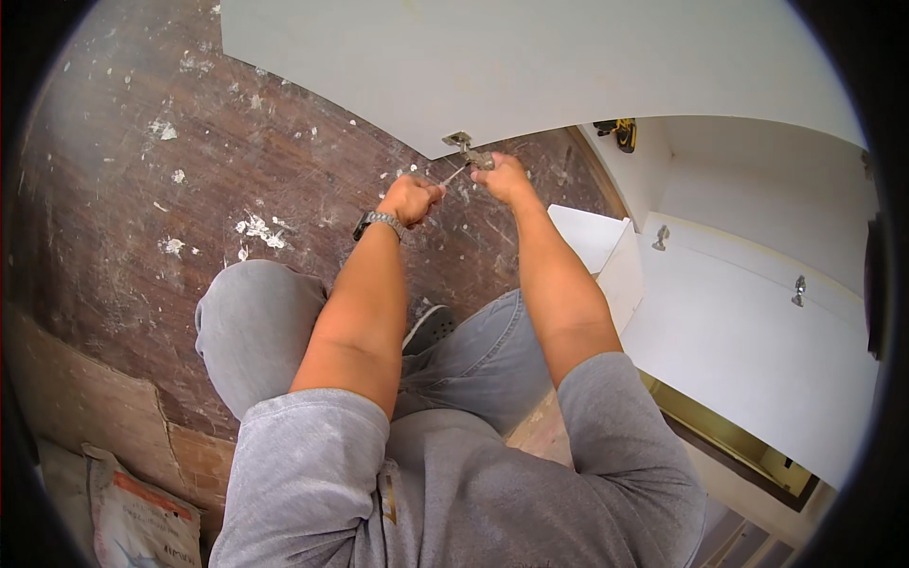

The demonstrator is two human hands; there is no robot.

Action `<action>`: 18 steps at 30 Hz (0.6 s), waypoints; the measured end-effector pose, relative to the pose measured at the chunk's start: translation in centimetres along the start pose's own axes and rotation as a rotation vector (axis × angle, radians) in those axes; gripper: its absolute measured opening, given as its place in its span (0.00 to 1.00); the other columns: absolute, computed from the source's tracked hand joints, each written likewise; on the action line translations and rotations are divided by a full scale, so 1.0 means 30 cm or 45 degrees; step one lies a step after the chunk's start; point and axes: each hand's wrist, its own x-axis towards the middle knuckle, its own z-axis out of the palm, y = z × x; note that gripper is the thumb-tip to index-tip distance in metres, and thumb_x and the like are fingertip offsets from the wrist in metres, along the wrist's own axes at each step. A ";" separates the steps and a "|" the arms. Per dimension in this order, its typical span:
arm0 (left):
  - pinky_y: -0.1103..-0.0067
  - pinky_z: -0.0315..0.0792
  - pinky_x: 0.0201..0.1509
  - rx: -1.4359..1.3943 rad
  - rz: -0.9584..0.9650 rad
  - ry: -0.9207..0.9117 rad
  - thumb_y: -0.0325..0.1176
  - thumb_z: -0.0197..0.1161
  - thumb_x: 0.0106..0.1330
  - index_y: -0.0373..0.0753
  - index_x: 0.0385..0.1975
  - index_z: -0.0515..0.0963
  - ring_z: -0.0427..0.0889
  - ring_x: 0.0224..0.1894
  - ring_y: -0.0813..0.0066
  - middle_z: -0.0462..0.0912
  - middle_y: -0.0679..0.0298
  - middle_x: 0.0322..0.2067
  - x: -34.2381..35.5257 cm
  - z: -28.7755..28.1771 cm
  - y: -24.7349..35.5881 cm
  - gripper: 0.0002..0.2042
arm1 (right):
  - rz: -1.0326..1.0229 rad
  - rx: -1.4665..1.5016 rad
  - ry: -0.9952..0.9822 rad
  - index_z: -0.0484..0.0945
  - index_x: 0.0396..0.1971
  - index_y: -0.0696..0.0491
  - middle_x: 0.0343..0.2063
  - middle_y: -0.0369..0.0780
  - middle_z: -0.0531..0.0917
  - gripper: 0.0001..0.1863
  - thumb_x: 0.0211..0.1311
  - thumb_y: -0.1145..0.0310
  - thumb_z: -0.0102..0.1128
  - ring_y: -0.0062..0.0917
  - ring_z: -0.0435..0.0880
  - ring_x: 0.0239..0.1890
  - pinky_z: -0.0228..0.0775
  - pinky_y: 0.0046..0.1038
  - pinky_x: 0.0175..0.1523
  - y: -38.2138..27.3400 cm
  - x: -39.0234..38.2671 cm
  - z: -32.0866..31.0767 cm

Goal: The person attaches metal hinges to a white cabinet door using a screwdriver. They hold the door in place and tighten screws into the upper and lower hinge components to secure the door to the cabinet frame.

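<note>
A metal cabinet hinge (479,160) is fixed near the lower corner of a large white door panel (549,66), its arm sticking out past the edge. My right hand (504,180) pinches the free end of that hinge between thumb and fingers. From the left, my left hand (412,201), with a metal watch on the wrist, is closed around a thin screwdriver (455,176). Its shaft slants up toward the hinge. Whether the tip touches a screw cannot be made out; most of the handle is hidden in my fist.
At right stands an open white cabinet (757,170), with a yellow and black power drill (622,133) inside. Another white panel (739,322) carries two metal hinges. White splatters mark the brown floor (123,218). A printed bag (142,516) and brown sheets (95,398) lie lower left.
</note>
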 end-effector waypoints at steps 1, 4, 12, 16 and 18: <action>0.76 0.59 0.14 -0.071 -0.014 -0.049 0.44 0.63 0.66 0.34 0.26 0.81 0.71 0.13 0.77 0.77 0.63 0.19 0.003 0.002 0.002 0.17 | -0.002 0.002 0.001 0.83 0.40 0.53 0.37 0.42 0.87 0.14 0.52 0.67 0.70 0.31 0.84 0.42 0.72 0.33 0.51 0.007 0.003 -0.003; 0.72 0.68 0.20 -0.083 -0.062 -0.043 0.45 0.63 0.66 0.33 0.28 0.81 0.76 0.18 0.71 0.79 0.60 0.20 0.012 0.010 -0.012 0.18 | 0.031 -0.043 0.018 0.83 0.40 0.53 0.37 0.43 0.87 0.14 0.52 0.67 0.69 0.32 0.84 0.42 0.72 0.33 0.51 0.005 0.002 0.002; 0.60 0.76 0.46 0.884 0.328 0.416 0.47 0.53 0.69 0.40 0.33 0.83 0.84 0.40 0.51 0.85 0.51 0.32 -0.033 0.087 -0.011 0.17 | 0.025 -0.068 0.031 0.82 0.42 0.53 0.39 0.44 0.86 0.16 0.52 0.66 0.69 0.35 0.84 0.44 0.72 0.34 0.52 0.014 0.001 -0.001; 0.61 0.78 0.44 1.129 0.537 0.550 0.41 0.53 0.67 0.38 0.32 0.80 0.84 0.41 0.53 0.85 0.54 0.34 -0.043 0.102 -0.044 0.14 | 0.034 -0.136 0.042 0.81 0.43 0.54 0.40 0.45 0.86 0.18 0.52 0.65 0.70 0.37 0.83 0.46 0.72 0.35 0.53 -0.015 -0.006 0.002; 0.61 0.78 0.42 1.192 0.599 0.590 0.40 0.53 0.67 0.38 0.31 0.79 0.84 0.40 0.53 0.84 0.54 0.34 -0.045 0.103 -0.050 0.12 | 0.046 -0.140 0.053 0.81 0.43 0.54 0.40 0.45 0.86 0.18 0.52 0.64 0.70 0.38 0.83 0.47 0.71 0.36 0.53 -0.020 -0.005 0.003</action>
